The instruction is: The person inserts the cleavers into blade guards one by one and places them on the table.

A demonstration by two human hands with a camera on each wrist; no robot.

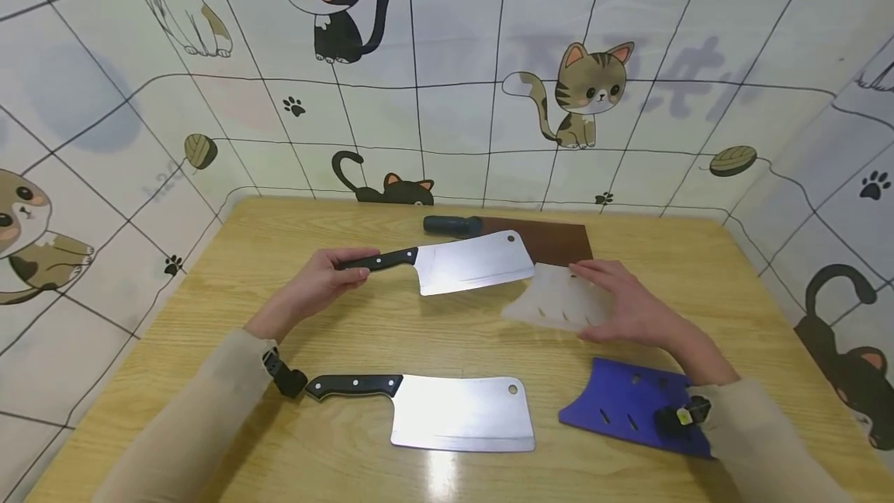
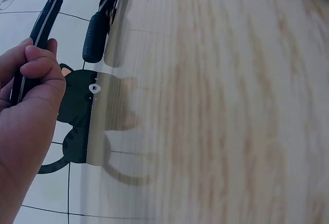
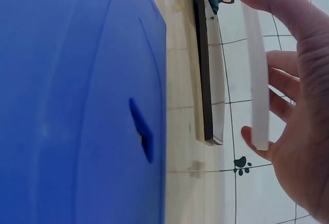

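Observation:
My left hand (image 1: 323, 283) grips the black riveted handle of a cleaver (image 1: 475, 264), its broad steel blade pointing right above the table. In the left wrist view the fingers and thumb wrap that handle (image 2: 45, 26). A whitish translucent blade guard (image 1: 552, 297) with small slots is in my right hand (image 1: 632, 309), thumb and fingers at opposite edges. Seen from the right wrist, the guard (image 3: 258, 80) stands edge-on between thumb and fingers. The blade's far lower corner overlaps the guard's left edge in the head view.
A second cleaver (image 1: 461, 414) lies at the front, handle leftward. Under my right forearm is a blue blade guard (image 1: 615, 402). At the back lies a dark-handled knife (image 1: 450, 226) with a brown guard (image 1: 559, 241). Cat-patterned walls border the wooden table (image 1: 279, 239).

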